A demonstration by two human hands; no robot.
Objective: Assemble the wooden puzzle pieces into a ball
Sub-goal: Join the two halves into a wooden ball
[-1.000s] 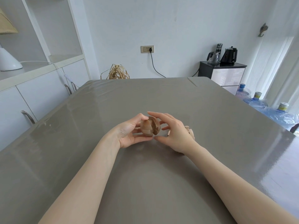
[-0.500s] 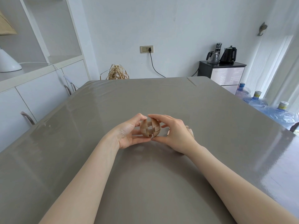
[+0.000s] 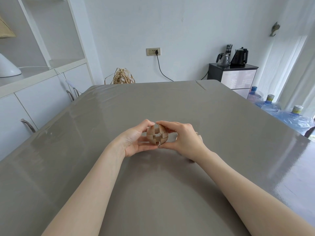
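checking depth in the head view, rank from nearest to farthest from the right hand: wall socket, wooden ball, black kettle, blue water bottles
From the right hand:
1. wooden ball, held at its fingers
2. blue water bottles, floor, right
3. black kettle, cabinet, far right
4. wall socket, back wall; close to the kettle's rank

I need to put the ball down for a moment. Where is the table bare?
Bare: table beyond both hands toward the far edge, and between the forearms. Crowded: by the right hand, where a loose piece lies behind it.

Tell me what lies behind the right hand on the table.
A bit of pale wood peeks out past the right hand, apparently a loose puzzle piece. The hand covers most of it, so its shape and number cannot be told.
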